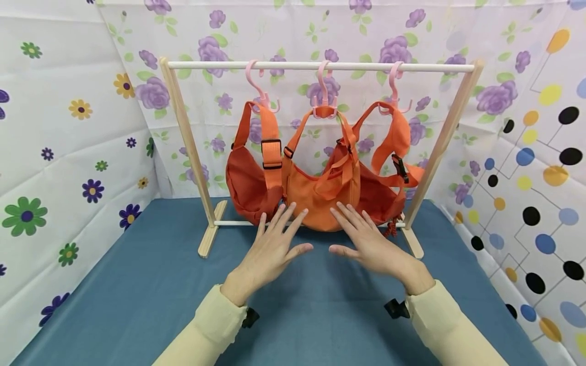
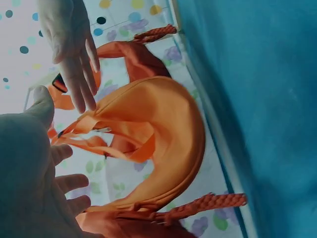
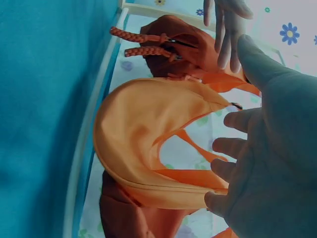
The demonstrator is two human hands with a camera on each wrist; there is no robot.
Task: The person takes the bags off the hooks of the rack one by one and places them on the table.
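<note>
Three bags hang side by side from a rack in the head view. The middle one is a bright orange crescent-shaped bag (image 1: 316,203), with a rust-red bag (image 1: 247,183) to its left and another rust-red bag (image 1: 380,198) to its right. My left hand (image 1: 273,249) is held out, fingers spread, in front of the left and middle bags. My right hand (image 1: 371,244) is likewise spread before the middle and right bags. Both wrist views show the orange bag (image 2: 173,119) beyond the fingers, and neither hand holds anything.
The rack has wooden legs (image 1: 187,137) and a white top bar (image 1: 206,65). Pink hangers (image 1: 323,84) carry the bags by their straps. A blue cloth (image 1: 137,295) covers the table. Patterned cloth walls (image 1: 68,152) stand at the back and sides.
</note>
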